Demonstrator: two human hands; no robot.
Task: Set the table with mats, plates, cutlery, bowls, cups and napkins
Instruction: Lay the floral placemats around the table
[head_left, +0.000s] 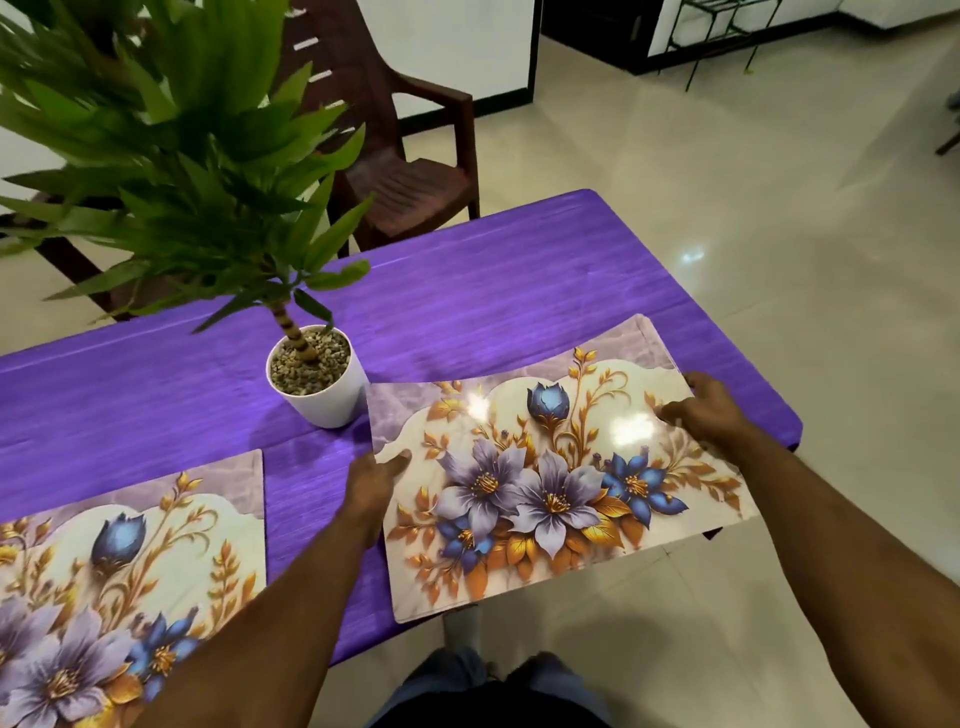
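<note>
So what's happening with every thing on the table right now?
Right mat: held at both ends, bent, hanging over the table edge, not laid flat yet.
Left mat: lying flat on the table.
Plant pot: standing upright between the mats.
Left hand: gripping the right mat's left edge.
Right hand: gripping the right mat's right edge.
Chair: empty, beyond the table.

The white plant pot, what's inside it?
The white plant pot is filled to the rim with small gravel, and a striped stem rises from it into green leaves. Any soil or roots under the gravel are covered.
</note>
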